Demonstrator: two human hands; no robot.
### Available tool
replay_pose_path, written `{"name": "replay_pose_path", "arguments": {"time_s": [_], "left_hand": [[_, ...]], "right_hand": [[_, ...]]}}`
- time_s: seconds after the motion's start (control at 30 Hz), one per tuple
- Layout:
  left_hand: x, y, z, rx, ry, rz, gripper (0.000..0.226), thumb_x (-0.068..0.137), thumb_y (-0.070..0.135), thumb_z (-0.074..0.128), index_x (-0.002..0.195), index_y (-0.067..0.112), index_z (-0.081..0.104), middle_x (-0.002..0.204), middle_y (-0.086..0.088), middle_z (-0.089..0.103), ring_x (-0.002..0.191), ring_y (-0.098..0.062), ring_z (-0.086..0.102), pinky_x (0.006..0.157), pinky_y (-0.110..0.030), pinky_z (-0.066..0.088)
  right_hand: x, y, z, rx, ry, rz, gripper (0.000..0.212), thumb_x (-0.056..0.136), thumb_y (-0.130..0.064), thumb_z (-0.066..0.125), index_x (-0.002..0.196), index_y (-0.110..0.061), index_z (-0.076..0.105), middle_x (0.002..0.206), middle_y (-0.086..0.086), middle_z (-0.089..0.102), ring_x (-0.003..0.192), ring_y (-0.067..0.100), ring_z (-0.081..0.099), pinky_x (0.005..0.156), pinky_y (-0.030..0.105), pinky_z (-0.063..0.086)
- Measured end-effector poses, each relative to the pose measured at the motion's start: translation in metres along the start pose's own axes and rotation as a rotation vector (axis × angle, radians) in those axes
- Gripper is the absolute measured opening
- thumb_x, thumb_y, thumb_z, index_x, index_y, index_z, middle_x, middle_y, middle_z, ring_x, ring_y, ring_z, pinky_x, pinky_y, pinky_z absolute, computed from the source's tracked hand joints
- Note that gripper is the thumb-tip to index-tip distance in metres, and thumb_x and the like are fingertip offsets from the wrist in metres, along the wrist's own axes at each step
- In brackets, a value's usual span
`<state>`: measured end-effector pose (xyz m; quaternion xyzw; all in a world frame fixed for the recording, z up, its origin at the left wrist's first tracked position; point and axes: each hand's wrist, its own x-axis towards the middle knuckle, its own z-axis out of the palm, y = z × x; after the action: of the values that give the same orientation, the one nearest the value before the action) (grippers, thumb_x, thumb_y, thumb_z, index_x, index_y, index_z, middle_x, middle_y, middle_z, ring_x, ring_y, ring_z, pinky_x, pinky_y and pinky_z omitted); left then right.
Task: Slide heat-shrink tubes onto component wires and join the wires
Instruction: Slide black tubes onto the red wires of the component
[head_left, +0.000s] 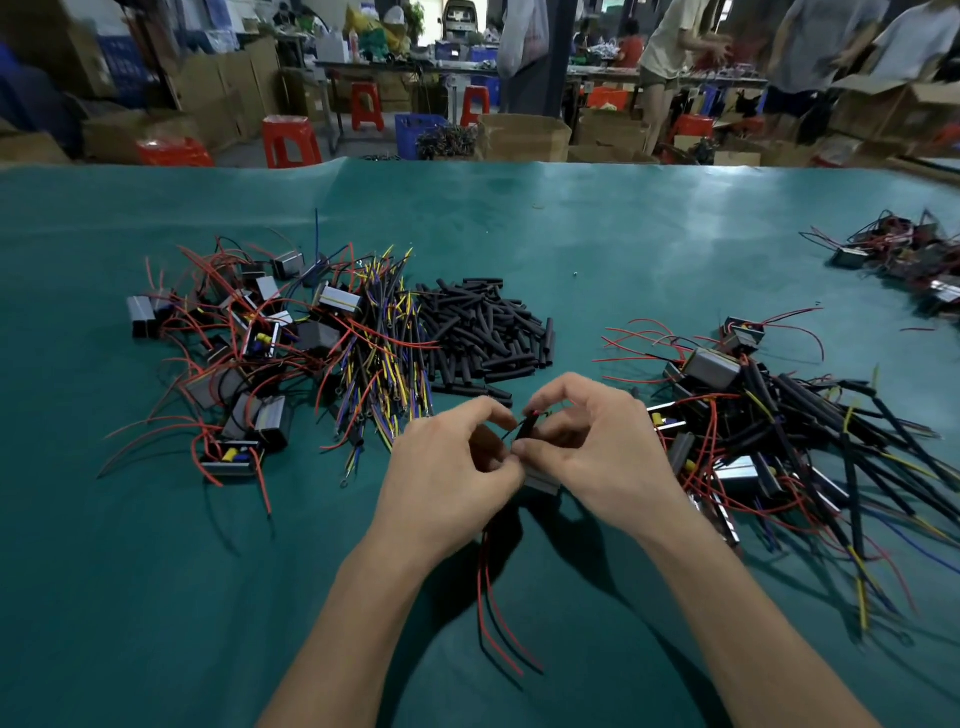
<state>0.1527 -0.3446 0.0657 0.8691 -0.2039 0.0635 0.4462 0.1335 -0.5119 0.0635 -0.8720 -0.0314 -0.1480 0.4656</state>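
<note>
My left hand (447, 467) and my right hand (592, 447) meet above the green table mat. Between their fingertips sits a short black heat-shrink tube (525, 429) with a red wire end showing at its top. My right hand pinches the tube; my left hand pinches a thin wire at its lower end. A grey metal component (543, 482) hangs under my right palm, mostly hidden. Its red and black wires (493, 613) trail down toward me.
A heap of black heat-shrink tubes (483, 332) lies ahead. Left of it are loose yellow and blue wires (379, 364) and a pile of components with red leads (234, 353). Components with sleeved wires (769, 431) lie at right. People stand beyond the table.
</note>
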Motion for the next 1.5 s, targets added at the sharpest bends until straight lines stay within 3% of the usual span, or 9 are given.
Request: {"name": "replay_pose_path", "arguments": {"time_s": [0.3, 0.47, 0.63, 0.83, 1.03, 1.1, 1.17, 1.37, 1.5], "left_hand": [[0.005, -0.01, 0.011, -0.009, 0.108, 0.13, 0.008, 0.086, 0.026, 0.075, 0.091, 0.021, 0.077, 0.081, 0.007, 0.073, 0.075, -0.013, 0.066, 0.073, -0.038, 0.053], [0.005, -0.012, 0.018, -0.02, 0.155, 0.196, 0.004, 0.087, 0.021, 0.073, 0.087, 0.017, 0.075, 0.081, 0.005, 0.064, 0.077, -0.01, 0.057, 0.072, -0.028, 0.046], [0.005, -0.012, 0.023, 0.0, 0.126, 0.213, 0.003, 0.089, 0.018, 0.073, 0.09, 0.016, 0.074, 0.093, 0.004, 0.062, 0.094, -0.014, 0.056, 0.082, -0.028, 0.043], [0.007, -0.014, 0.028, -0.179, 0.027, 0.137, 0.02, 0.093, 0.018, 0.067, 0.077, 0.02, 0.054, 0.062, 0.012, 0.05, 0.06, -0.007, 0.044, 0.06, -0.023, 0.037], [0.012, -0.018, 0.027, -0.483, -0.181, -0.059, 0.027, 0.094, 0.006, 0.065, 0.076, 0.009, 0.046, 0.059, 0.005, 0.049, 0.058, -0.01, 0.038, 0.056, -0.025, 0.033], [0.012, -0.016, 0.025, -0.514, -0.202, -0.075, 0.023, 0.094, 0.006, 0.066, 0.079, 0.004, 0.049, 0.073, -0.025, 0.058, 0.066, -0.016, 0.046, 0.063, -0.032, 0.037], [0.012, -0.015, 0.025, -0.532, -0.2, -0.087, 0.021, 0.094, 0.007, 0.067, 0.081, 0.002, 0.051, 0.087, -0.036, 0.061, 0.072, -0.021, 0.05, 0.069, -0.036, 0.04], [0.011, -0.014, 0.026, -0.537, -0.179, -0.089, 0.026, 0.084, 0.019, 0.072, 0.082, 0.0, 0.055, 0.088, -0.032, 0.067, 0.072, -0.02, 0.054, 0.072, -0.046, 0.047], [0.011, -0.014, 0.027, -0.535, -0.162, -0.125, 0.03, 0.076, 0.029, 0.069, 0.08, 0.003, 0.055, 0.09, -0.03, 0.07, 0.082, -0.039, 0.066, 0.084, -0.058, 0.05]], "right_hand": [[0.0, 0.0, -0.005, -0.063, -0.017, -0.016, 0.015, 0.097, -0.024, 0.067, 0.083, -0.026, 0.059, 0.052, -0.013, 0.064, 0.045, 0.009, 0.042, 0.046, 0.028, 0.037], [0.0, -0.001, -0.007, -0.023, 0.084, -0.098, 0.011, 0.088, -0.024, 0.07, 0.079, -0.025, 0.075, 0.064, -0.007, 0.071, 0.057, 0.017, 0.063, 0.057, 0.034, 0.052], [0.001, 0.0, -0.014, -0.077, 0.126, -0.117, 0.016, 0.086, -0.016, 0.076, 0.073, -0.024, 0.078, 0.06, -0.011, 0.067, 0.053, 0.005, 0.056, 0.054, 0.028, 0.047], [0.001, -0.004, -0.016, -0.105, 0.17, -0.102, 0.018, 0.086, -0.014, 0.077, 0.071, -0.022, 0.076, 0.059, -0.003, 0.066, 0.056, 0.016, 0.056, 0.059, 0.037, 0.046], [0.0, -0.008, -0.013, -0.02, 0.144, -0.085, 0.019, 0.084, -0.006, 0.081, 0.074, -0.022, 0.078, 0.075, -0.006, 0.062, 0.064, 0.003, 0.058, 0.06, 0.012, 0.04], [0.001, -0.008, -0.013, -0.035, 0.133, -0.057, 0.019, 0.083, -0.007, 0.081, 0.072, -0.022, 0.078, 0.073, -0.006, 0.063, 0.062, 0.007, 0.058, 0.062, 0.02, 0.044], [0.004, -0.009, -0.017, -0.05, 0.12, -0.028, 0.019, 0.081, -0.009, 0.082, 0.07, -0.024, 0.079, 0.07, -0.007, 0.066, 0.063, 0.013, 0.062, 0.065, 0.033, 0.05], [0.035, -0.018, -0.028, -0.05, 0.102, 0.094, 0.007, 0.078, -0.031, 0.071, 0.076, -0.028, 0.078, 0.064, 0.0, 0.072, 0.066, 0.023, 0.07, 0.076, 0.051, 0.06], [0.084, -0.008, -0.029, -0.324, 0.074, 0.192, 0.025, 0.082, -0.01, 0.066, 0.066, -0.028, 0.071, 0.067, 0.0, 0.074, 0.069, 0.022, 0.072, 0.08, 0.044, 0.062]]}}
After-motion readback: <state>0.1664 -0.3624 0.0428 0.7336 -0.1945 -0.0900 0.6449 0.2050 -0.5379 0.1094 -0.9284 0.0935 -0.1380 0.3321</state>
